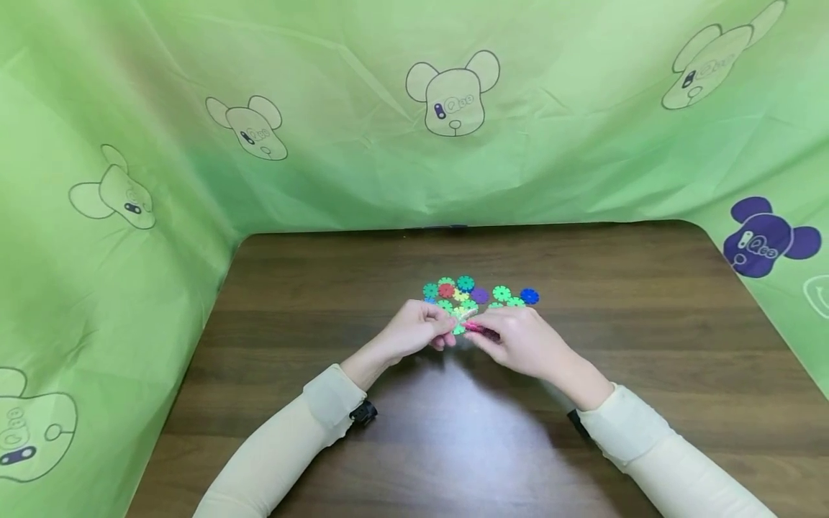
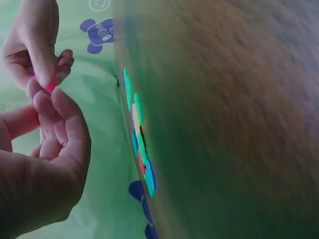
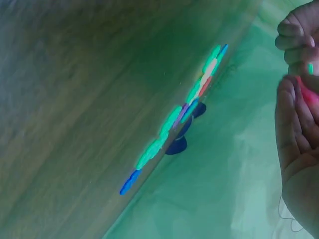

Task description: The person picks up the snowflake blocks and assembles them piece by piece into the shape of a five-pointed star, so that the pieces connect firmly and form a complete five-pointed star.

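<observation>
Over the table, my two hands meet in front of a group of small notched plastic discs. My right hand [image 1: 518, 338] pinches a pink notched disc [image 1: 473, 327] between thumb and fingers; it also shows as a pink patch [image 3: 308, 92] in the right wrist view. My left hand [image 1: 417, 331] pinches a light-green notched disc, mostly covered by its fingers; a green edge [image 3: 310, 68] shows in the right wrist view. The pieces are held close together at the fingertips. Whether they are joined is hidden.
Behind the hands lie loose discs: a red disc [image 1: 446, 290], a purple disc [image 1: 479, 296], a blue disc [image 1: 529, 296] and several green ones [image 1: 501, 293]. They rest on a brown wooden table [image 1: 324, 288]. A green printed curtain [image 1: 363, 180] surrounds the table's far side and ends.
</observation>
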Tool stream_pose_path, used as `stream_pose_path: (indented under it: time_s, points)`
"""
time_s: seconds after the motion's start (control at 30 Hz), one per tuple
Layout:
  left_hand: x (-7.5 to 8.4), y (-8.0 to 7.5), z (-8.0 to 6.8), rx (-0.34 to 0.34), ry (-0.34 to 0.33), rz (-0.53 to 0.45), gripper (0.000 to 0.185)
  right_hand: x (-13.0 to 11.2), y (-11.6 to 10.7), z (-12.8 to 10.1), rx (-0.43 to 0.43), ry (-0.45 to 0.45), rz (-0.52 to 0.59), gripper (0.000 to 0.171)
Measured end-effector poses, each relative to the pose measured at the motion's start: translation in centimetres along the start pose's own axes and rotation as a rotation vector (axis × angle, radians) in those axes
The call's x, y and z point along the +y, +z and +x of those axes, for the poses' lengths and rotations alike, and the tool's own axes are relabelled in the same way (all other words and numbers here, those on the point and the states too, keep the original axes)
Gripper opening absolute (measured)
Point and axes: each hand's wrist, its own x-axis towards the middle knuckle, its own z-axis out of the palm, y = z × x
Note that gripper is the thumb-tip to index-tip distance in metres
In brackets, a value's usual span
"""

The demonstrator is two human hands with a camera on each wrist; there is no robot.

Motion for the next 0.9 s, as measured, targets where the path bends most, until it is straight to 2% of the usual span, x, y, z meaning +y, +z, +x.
stream_pose_path:
  time_s: [0.13,0.2,0.37,0.5,0.6,0.73,0.9]
  points:
    - [-0.1,-0.7,-0.4,-0.076,-0.013,0.055,0.025,0.8,-0.9,-0.3,-0.141,0.077,0.012,0.029]
    - [-0.2,-1.1,-0.6,-0.132,-0.021,0.085,0.026,1.8,-1.6,-0.6,-0.167,0.115,-0.003,0.03]
    - [-0.6,-1.9,-1.2,-0.344,-0.036,0.231,0.024,5.3,-3.1,-1.4,-0.178,0.231,-0.118,0.019]
    - [-1.0,-2.1,-1.7,-0.518,-0.049,0.344,0.023,8.0,-3.9,-1.8,-0.258,0.38,-0.173,0.014]
    - [-1.3,-1.9,-2.0,-0.61,-0.072,0.409,0.023,9.6,-4.1,-2.1,-0.334,0.462,-0.18,0.017]
    - [-1.5,-1.7,-2.4,-0.657,-0.106,0.511,0.024,11.0,-4.0,-2.6,-0.418,0.499,-0.19,0.029]
    - [-1.3,-1.7,-2.5,-0.639,-0.133,0.621,0.025,11.9,-3.8,-2.8,-0.448,0.496,-0.175,0.037]
